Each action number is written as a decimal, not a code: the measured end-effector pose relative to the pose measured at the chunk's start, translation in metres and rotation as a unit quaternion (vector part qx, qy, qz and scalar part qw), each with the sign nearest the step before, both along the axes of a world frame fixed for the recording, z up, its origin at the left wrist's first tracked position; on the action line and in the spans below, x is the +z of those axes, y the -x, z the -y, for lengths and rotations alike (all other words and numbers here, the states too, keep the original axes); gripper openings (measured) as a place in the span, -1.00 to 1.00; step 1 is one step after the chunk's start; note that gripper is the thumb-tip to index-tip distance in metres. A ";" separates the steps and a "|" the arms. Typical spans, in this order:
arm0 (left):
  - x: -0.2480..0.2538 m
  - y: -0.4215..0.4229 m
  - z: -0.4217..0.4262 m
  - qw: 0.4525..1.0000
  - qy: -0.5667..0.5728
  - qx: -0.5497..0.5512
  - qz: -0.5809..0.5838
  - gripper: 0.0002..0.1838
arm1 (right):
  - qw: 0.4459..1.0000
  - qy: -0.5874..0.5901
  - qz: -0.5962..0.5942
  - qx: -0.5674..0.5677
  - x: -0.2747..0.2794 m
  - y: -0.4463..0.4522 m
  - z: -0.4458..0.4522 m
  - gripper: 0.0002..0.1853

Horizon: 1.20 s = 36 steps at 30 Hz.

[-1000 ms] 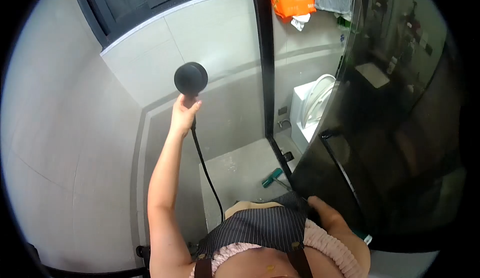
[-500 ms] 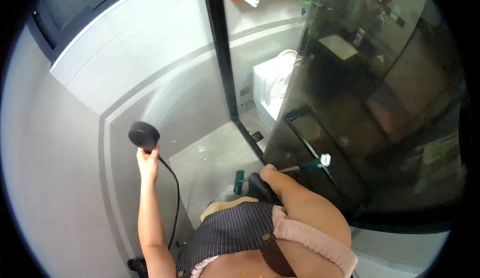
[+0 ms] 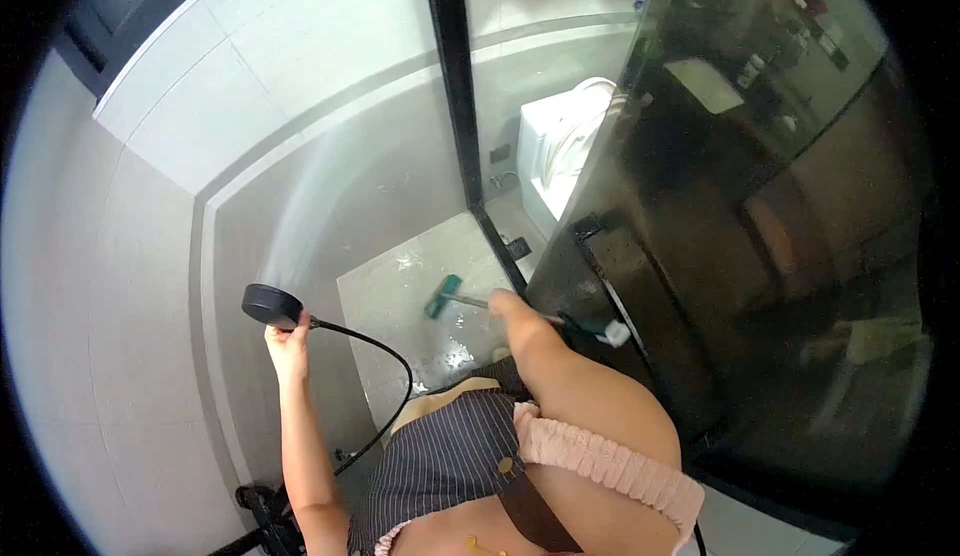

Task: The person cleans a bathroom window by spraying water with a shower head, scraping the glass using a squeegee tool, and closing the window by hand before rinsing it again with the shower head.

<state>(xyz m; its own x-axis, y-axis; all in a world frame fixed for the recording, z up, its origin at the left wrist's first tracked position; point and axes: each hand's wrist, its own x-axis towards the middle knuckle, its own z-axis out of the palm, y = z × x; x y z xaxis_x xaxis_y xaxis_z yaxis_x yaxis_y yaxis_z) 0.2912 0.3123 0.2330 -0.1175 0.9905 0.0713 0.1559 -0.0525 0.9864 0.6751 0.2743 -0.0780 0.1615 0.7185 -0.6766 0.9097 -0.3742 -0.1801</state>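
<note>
My left hand is closed around a round black shower head, near the left wall. Water sprays up and away from it onto the grey wall. A black hose curves down from its handle. My right hand grips the grey handle of what looks like a squeegee, with a green T-shaped head over the wet floor. The handle's other end, pale and blurred, sticks out to the right by the dark glass. Whether the green head touches the floor I cannot tell.
A dark glass panel with a black frame stands close on the right. Beyond the black post is a white toilet. Black fittings sit at lower left. Water puddles on the floor by the striped apron.
My left hand has lowered and tilted the shower head, and the hose bows out further. My right hand has moved up and left with the squeegee, its head now farther forward.
</note>
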 end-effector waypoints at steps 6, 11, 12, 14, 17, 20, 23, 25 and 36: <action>-0.006 0.007 0.008 1.000 0.018 0.000 -0.008 -0.81 | 0.914 0.305 -0.266 -0.001 -0.044 -0.030 0.047 -0.76; -0.011 0.011 0.008 0.999 0.026 0.035 -0.025 -0.79 | 0.939 0.136 -0.311 -0.060 -0.008 -0.004 0.108 -0.62; -0.016 0.016 0.000 0.997 0.038 0.044 -0.047 -0.79 | 0.931 0.133 -0.330 -0.084 -0.003 -0.001 0.106 -0.60; -0.017 0.013 -0.003 0.997 0.047 0.025 -0.052 -0.83 | 0.918 0.219 -0.316 -0.100 0.066 -0.008 0.103 -0.57; -0.031 0.014 -0.012 1.000 0.006 -0.008 -0.004 -0.81 | 0.923 0.143 -0.342 -0.100 0.094 -0.020 0.117 -0.57; -0.038 0.017 -0.025 0.999 -0.014 -0.041 0.005 -0.79 | 0.953 0.084 -0.290 0.024 0.050 -0.027 0.129 -0.60; -0.042 0.016 -0.039 0.997 -0.007 -0.073 -0.005 -0.76 | 0.971 0.043 -0.229 0.057 0.033 -0.038 0.149 -0.66; -0.058 0.023 -0.066 0.995 -0.011 -0.102 0.007 -0.75 | 0.971 -0.012 -0.185 0.149 -0.051 -0.047 0.163 -0.69; -0.057 0.010 -0.099 0.989 -0.001 -0.146 -0.004 -0.79 | 0.954 0.014 0.265 0.140 0.211 0.025 0.092 -0.74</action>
